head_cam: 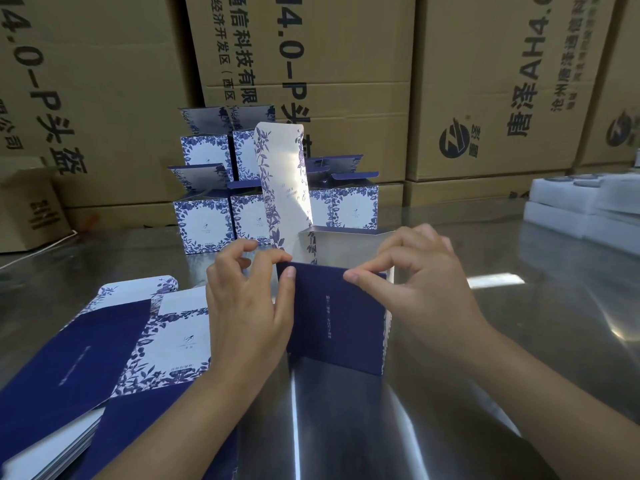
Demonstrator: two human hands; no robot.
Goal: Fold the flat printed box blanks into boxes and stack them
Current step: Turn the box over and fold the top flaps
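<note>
Several brown cartons (311, 64) behind reflective steel table (519, 341); hands (247, 306) (419, 285) pinch box (336, 317)

**Carton print readable, box print too small**

All carton print runs sideways to you. Left carton (104, 98): "4.0-P头盔". Middle carton (346, 46): "4.0-P头", plus "信科技有限" and "经济开发区(西区". Right carton (485, 64): "唐泽AH4.0", with a round dark logo near it; the smaller line beside it is blurred. The half-folded box (339, 323) in front of you has one fine white line on its navy panel, too small to read. The same goes for the print on the flat blanks (86, 358).
</note>
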